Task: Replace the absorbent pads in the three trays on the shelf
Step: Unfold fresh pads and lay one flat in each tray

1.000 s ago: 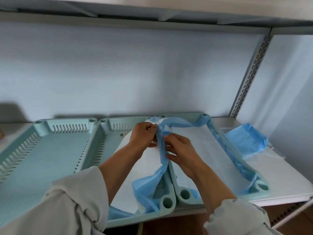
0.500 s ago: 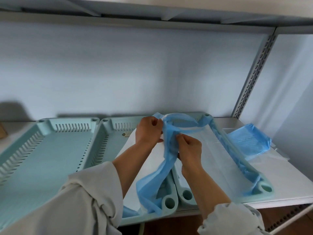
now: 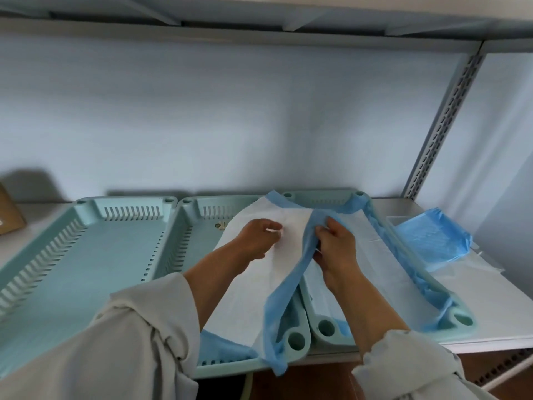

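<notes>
change: half a second ago both hands held the pad [image 3: 248, 287] bunched and raised at the back of the trays; now it is spread wider, its white face lying over the middle tray [image 3: 190, 235].
meaning: judged from this, the middle tray's fresh pad is partly laid, not yet seated; its blue border still hangs over the front rim.
left hand [image 3: 256, 236]: rests on the white face of the pad with fingers curled; whether it pinches the sheet, i cannot tell.
right hand [image 3: 336, 249]: fingers curled round the blue edge strip, pinching it above the seam between the middle and right trays.
right tray [image 3: 432, 334]: already lined, white pad inside, blue border draped over its rims.
left tray [image 3: 86, 255]: bare, no pad in it.
progress: one tray done, one under way, one to go.
around: a folded blue pad [image 3: 432, 243] lies on the shelf [image 3: 490, 307] right of the trays; a brown box [image 3: 8, 212] sits at the far left edge.
in the way: the shared rim where the two trays touch, which the blue edge crosses; it may snag there.
</notes>
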Available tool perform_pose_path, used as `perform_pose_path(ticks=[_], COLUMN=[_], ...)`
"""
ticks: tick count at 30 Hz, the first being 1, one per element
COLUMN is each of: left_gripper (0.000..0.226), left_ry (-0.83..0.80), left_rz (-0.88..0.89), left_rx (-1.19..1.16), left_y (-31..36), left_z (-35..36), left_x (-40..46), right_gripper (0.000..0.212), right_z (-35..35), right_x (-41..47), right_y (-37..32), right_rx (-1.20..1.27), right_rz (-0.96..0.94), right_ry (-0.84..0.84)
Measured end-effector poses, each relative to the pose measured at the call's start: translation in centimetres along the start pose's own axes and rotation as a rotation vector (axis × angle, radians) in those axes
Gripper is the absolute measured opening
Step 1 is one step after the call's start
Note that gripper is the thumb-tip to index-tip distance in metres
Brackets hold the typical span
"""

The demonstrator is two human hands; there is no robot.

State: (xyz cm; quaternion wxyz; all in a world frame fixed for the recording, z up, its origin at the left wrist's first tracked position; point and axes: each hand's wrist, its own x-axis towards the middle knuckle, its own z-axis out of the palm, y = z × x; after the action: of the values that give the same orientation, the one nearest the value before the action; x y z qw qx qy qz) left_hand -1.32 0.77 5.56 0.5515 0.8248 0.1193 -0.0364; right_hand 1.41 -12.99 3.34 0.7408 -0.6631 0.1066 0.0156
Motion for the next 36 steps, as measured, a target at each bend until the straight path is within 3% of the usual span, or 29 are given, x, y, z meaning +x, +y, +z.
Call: perform_pose_path(ticks=[3,6,8,10,13,16,18,20,22,25,26,30,33,36], left_gripper=[0.038,0.041,0.039,0.039,0.049,0.054,0.051,0.05,0.048,0.049,0.05,0.045,0.04,0.038], left_ry=[-0.149,-0.275,-0.177,0.024,0.208,0.191,0.125,0.073,0.078,0.125,0.127,0.069,0.033,0.026], left_rz=[-0.102,-0.146,-0.09,-0.04,-0.122,-0.271,-0.368,-0.423,-0.431,-0.437,-0.446,-0.465,-0.479,-0.45], left_rx=[0.076,0.137,0.198,0.255,0.376,0.572,0.558,0.523,0.515,0.565,0.578,0.497,0.415,0.275], left_y=[-1.8,-3.5,-4.6,-5.6,-7.0,-8.6,-9.9,-11.1,-11.8,-11.9,-12.1,-12.4,-12.0,-11.4], left_z=[0.5,1.8,2.1,1.3,-1.1,-3.2,-3.9,-4.1,-4.2,-4.5,-4.7,-4.6,-4.4,-4.4], left_x=[0.0,0.4,0.9,1.6,2.8,3.8,3.8,3.6,3.2,2.7,2.5,1.6,0.6,-0.5], right_gripper=[0.021,0.025,0.037,0.041,0.051,0.058,0.075,0.091,0.091,0.08,0.081,0.101,0.103,0.095], right_z=[-0.7,-0.7,-1.1,-2.0,-3.7,-4.7,-4.9,-4.7,-4.6,-5.6,-5.9,-6.2,-6.3,-6.4], right_x=[0.5,0.7,1.2,1.8,2.8,2.0,1.1,1.1,1.6,3.0,3.1,1.7,1.1,0.5], right_y=[0.4,1.7,2.2,2.1,2.1,2.0,2.0,2.4,3.1,3.3,3.3,3.2,3.1,3.1], right_rx=[0.034,-0.031,-0.156,-0.218,-0.343,-0.346,-0.443,-0.554,-0.607,-0.774,-0.768,-0.686,-0.702,-0.687], right_rz=[0.101,0.255,0.225,0.161,0.11,0.254,0.35,0.333,0.208,-0.079,-0.072,0.232,0.2,0.07], right_ry=[0.004,-0.111,-0.078,-0.005,0.117,-0.061,-0.235,-0.297,-0.212,0.093,0.09,-0.188,-0.236,-0.151])
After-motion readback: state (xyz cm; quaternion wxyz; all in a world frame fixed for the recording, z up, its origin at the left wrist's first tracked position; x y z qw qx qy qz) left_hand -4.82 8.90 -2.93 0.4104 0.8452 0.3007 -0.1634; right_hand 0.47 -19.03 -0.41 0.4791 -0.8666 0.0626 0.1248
